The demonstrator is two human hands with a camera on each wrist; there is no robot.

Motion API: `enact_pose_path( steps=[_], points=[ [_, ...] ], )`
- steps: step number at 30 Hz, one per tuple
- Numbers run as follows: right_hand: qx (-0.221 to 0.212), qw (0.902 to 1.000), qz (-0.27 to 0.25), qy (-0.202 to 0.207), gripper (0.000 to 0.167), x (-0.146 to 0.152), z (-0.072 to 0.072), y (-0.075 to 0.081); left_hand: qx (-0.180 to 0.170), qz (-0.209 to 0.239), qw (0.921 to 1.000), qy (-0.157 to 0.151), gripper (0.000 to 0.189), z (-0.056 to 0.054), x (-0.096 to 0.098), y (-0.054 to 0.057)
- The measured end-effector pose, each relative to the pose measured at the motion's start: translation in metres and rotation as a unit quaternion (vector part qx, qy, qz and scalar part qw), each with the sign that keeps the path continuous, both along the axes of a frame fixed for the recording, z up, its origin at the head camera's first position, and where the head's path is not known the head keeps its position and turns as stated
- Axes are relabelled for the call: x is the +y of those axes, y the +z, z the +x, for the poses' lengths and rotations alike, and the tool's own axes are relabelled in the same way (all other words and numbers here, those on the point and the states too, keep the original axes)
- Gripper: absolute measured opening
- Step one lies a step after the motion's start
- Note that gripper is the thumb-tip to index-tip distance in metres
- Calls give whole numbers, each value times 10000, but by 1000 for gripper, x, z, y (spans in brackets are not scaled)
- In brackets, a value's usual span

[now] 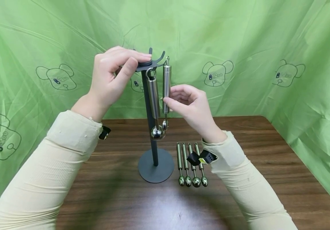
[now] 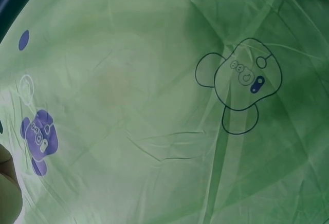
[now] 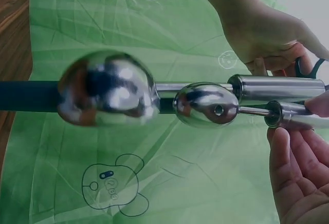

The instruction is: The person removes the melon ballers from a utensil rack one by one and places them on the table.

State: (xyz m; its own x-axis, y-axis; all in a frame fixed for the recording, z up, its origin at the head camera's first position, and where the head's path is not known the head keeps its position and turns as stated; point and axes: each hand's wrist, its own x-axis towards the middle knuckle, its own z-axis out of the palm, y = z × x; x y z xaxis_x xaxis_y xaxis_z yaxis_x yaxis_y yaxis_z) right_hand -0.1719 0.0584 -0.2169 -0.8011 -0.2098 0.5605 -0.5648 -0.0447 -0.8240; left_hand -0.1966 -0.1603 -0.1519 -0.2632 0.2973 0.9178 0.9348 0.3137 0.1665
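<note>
A dark grey hook stand (image 1: 156, 166) stands upright on the table. My left hand (image 1: 114, 68) grips its top, with thumb and fingers at the round cap. From one front hook hangs a steel melon baller (image 1: 153, 99) by its end ring, its round scoop down. My right hand (image 1: 192, 103) pinches the handle of a second melon baller (image 1: 167, 80) between thumb and fingers; that one's ring is up at the hook to the right. In the right wrist view, the smaller scoop (image 3: 205, 105) shows a small hole, beside the bigger scoop (image 3: 108, 88).
Several more melon ballers (image 1: 181, 163) lie in a row on the brown wooden table (image 1: 110, 185), right of the stand's base and partly behind my right wrist's camera. Green cloth (image 1: 182, 32) with printed bear heads surrounds the table at the back and sides.
</note>
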Motion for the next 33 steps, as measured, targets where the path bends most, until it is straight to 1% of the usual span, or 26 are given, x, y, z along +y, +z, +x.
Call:
enact_pose_path(
  steps=[7,15,23,28,33],
  points=[
    [-37,9997,-238,-58,19,9,5,1,23,3,10000,60,65,1,1,-1],
    [-228,9985,-300,-400,18,22,12,-9,65,-2,9997,234,73,1,3,-1],
    [-335,9971,-284,-617,18,33,23,-19,190,-104,9985,509,72,1,5,1],
    [-441,9951,-219,-856,17,40,26,-24,281,-98,9972,689,71,2,6,1],
    [-544,9931,-337,-985,16,46,29,-30,397,-47,9957,830,70,3,9,1]
  ],
)
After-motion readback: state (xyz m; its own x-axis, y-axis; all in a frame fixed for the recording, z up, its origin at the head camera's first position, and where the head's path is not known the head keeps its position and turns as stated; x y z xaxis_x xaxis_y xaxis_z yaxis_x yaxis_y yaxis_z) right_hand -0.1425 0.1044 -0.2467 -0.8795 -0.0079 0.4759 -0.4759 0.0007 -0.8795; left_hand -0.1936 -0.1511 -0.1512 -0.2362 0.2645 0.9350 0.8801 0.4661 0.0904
